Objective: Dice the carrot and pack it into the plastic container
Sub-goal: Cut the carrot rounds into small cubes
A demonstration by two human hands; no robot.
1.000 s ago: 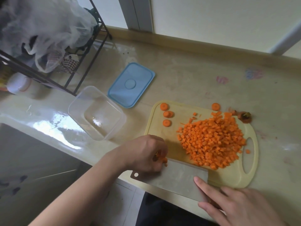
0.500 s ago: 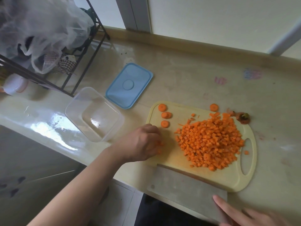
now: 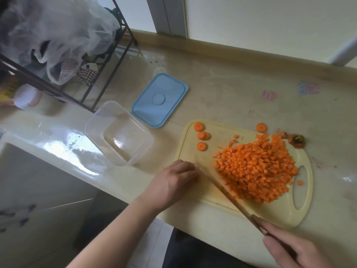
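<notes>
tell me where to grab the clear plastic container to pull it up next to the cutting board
Grip the clear plastic container by its rim at the near right corner, coming from the board side. It stands upright, open and empty, so a thumb can hook inside the wall. The left hand is closest; the blue lid and wire rack crowd the far sides.

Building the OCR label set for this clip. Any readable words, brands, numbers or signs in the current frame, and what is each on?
No text can be read in the head view.
Blue lid: only a moulded circle, no lettering.
Clear container: no print visible.
Cutting board: plain.
Packaging under the wire rack at the left edge: colourful print, too blurred to read.
Pink and blue marks on the counter: smudges, not legible as characters.
</notes>
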